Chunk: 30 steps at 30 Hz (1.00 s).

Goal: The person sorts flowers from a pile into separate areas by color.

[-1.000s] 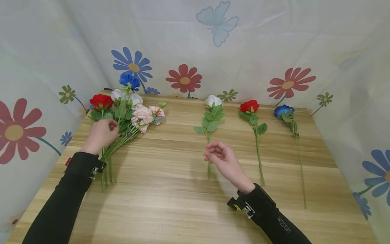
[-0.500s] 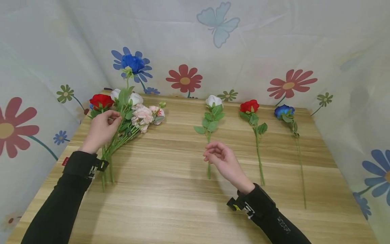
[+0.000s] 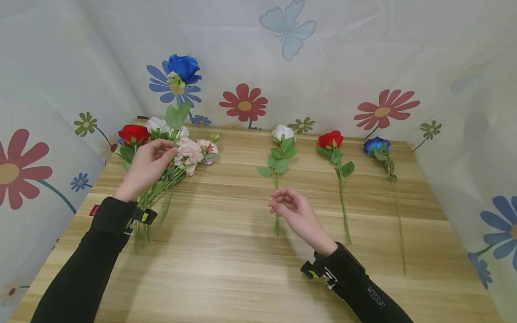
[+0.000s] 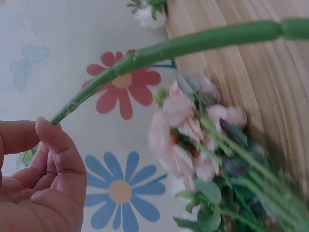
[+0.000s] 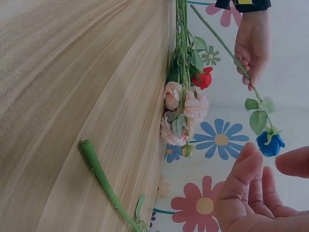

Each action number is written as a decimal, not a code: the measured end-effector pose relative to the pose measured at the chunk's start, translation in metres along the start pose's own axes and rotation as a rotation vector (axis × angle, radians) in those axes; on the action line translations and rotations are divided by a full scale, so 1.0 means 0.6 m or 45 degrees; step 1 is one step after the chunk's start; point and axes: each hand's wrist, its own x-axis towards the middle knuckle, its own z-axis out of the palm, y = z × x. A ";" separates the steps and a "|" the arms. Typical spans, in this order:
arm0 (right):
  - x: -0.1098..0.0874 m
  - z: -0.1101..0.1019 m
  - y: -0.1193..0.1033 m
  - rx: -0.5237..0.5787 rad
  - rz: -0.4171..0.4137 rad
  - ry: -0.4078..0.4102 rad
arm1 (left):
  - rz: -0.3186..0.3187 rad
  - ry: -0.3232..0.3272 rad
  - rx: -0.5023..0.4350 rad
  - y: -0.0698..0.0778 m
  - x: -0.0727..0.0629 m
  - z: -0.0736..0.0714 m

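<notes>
In the head view my left hand (image 3: 147, 166) pinches the green stem of a blue rose (image 3: 184, 68), whose bloom stands high against the backdrop. The left wrist view shows thumb and forefinger on that stem (image 4: 154, 51), its lower end running off to the right. Below this hand lies a bunch with a red rose (image 3: 134, 133), white blooms (image 3: 156, 124) and pale pink flowers (image 3: 189, 151). My right hand (image 3: 298, 214) hovers with loosely bent fingers over the stem of a single white rose (image 3: 283, 133); the right wrist view shows a gap between thumb and fingers.
To the right, a single red rose (image 3: 331, 139) and another blue rose (image 3: 376, 146) lie apart on the wooden table (image 3: 226, 269). A flower-printed cloth (image 3: 343, 54) closes off the back and both sides.
The blue rose has risen out of the bunch, its stem now clear of the other stems' ends. My left hand has moved up and right with it; my right hand has stayed put.
</notes>
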 end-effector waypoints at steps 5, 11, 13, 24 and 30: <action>-0.001 0.001 0.000 -0.003 0.004 -0.010 | -0.010 -0.081 -0.103 0.016 0.008 0.029; 0.000 0.002 0.003 0.001 -0.011 -0.023 | -0.005 -0.178 -0.309 0.035 0.017 0.076; 0.001 0.003 0.005 -0.004 -0.014 -0.030 | 0.000 -0.213 -0.398 0.041 0.021 0.092; 0.000 0.007 0.006 -0.062 -0.032 -0.054 | -0.067 -0.328 -0.615 0.067 0.021 0.162; -0.002 0.011 0.005 -0.119 -0.066 -0.086 | -0.063 -0.360 -0.710 0.082 0.021 0.193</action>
